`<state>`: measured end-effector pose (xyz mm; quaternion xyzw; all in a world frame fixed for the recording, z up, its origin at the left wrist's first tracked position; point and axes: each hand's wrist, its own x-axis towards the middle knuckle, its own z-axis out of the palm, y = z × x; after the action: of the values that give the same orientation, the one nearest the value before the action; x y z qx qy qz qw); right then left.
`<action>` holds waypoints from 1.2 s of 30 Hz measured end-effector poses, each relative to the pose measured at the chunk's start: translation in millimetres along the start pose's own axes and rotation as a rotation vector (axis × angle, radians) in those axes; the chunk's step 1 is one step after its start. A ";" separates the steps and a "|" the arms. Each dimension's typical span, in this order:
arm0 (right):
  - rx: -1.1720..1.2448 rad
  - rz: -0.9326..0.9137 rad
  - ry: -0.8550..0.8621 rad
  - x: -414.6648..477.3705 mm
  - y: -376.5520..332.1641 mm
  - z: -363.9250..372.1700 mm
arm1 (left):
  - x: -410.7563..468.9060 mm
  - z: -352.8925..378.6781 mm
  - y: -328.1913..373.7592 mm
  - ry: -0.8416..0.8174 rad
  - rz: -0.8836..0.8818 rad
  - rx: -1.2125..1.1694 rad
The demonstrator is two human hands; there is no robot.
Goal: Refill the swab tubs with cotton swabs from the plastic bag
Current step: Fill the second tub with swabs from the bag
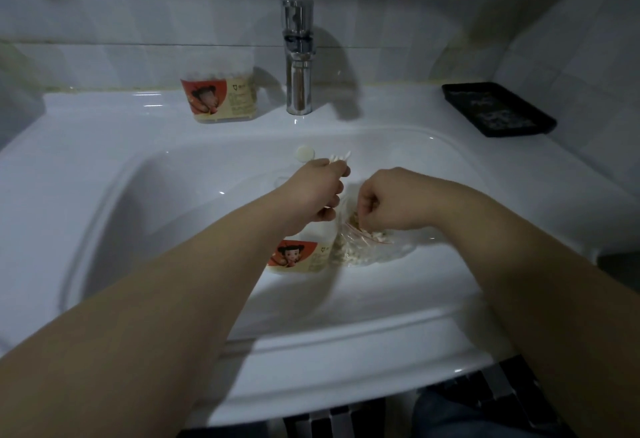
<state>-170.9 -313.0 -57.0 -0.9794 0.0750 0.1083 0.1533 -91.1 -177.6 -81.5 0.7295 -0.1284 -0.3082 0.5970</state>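
Note:
A clear swab tub (300,257) with a red cartoon label stands in the white sink basin (173,216), partly hidden by my left forearm. My left hand (317,192) hovers above it and grips a small bunch of cotton swabs (341,158), whose white tips stick out past the fingers. Right beside the tub lies a clear plastic bag (367,247) with a red zip strip, full of swabs. My right hand (388,202) has its fingers curled down into the bag's mouth, pinching swabs there. A second labelled tub (221,96), filled with swabs, stands on the ledge left of the tap.
A chrome tap (298,57) rises at the back centre of the sink. A black tray (498,108) sits on the ledge at the back right. A round white overflow cap (305,153) shows on the basin's far wall. Tiled walls close in behind and at the right.

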 end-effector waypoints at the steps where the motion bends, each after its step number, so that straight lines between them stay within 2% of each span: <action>1: -0.026 -0.010 0.004 0.7 -0.6 1.0 | -0.6 0.2 0.3 -0.003 0.005 0.013; 7: -0.194 -0.021 -0.129 3.7 -5.4 8.1 | -3.4 -0.7 -1.3 0.006 0.048 0.226; 12: -0.269 -0.019 -0.091 8.5 -10.8 9.3 | -5.7 -0.1 -0.5 0.002 0.048 0.257; 14: -0.226 0.002 -0.113 5.7 -11.5 4.7 | -6.4 0.4 -0.2 -0.015 0.050 0.248; 17: -0.016 0.048 -0.162 -0.1 -6.9 -3.9 | -5.3 0.1 -0.9 -0.041 0.053 0.216; 20: 0.083 0.043 -0.106 -0.8 -2.5 -6.0 | -4.4 1.5 0.5 -0.050 0.091 0.165; 27: -0.162 0.031 -0.134 6.8 -11.9 9.8 | -6.9 4.3 0.3 -0.051 0.144 0.179; 36: -0.079 0.047 -0.129 7.9 -3.2 1.2 | -8.2 4.2 -1.2 -0.051 0.120 0.339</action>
<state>-162.9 -310.4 -59.1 -0.9736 0.0835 0.1774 0.1165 -100.2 -176.1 -80.6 0.8025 -0.2369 -0.2645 0.4795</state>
